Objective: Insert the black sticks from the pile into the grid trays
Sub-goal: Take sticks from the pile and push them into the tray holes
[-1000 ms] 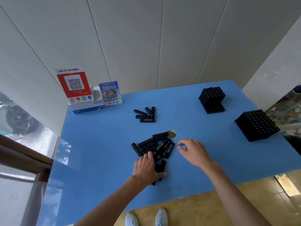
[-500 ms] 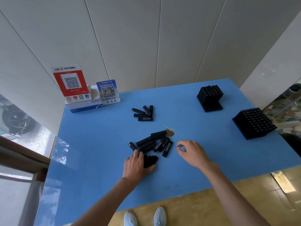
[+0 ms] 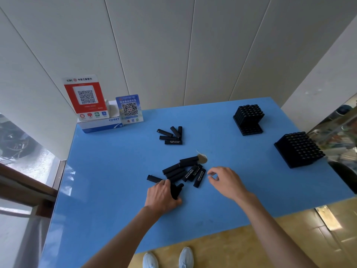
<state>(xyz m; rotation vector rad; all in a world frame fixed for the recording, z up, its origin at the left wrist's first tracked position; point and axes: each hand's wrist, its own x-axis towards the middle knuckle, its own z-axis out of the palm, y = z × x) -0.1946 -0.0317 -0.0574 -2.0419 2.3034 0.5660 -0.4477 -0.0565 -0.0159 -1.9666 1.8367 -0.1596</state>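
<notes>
Left hand [image 3: 163, 196] grips black sticks [image 3: 176, 190]; right hand [image 3: 226, 181] empty beside pile [image 3: 183, 171]

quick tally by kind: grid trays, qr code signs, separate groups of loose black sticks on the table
grid trays: 2, far tray and near tray
qr code signs: 2, red sign and blue sign
stick groups: 2, far group and near pile
total: 6

Left hand [image 3: 162, 194] hides most of its gripped sticks [image 3: 176, 190], count unclear. Print on pile [image 3: 185, 170] too small to read.
</notes>
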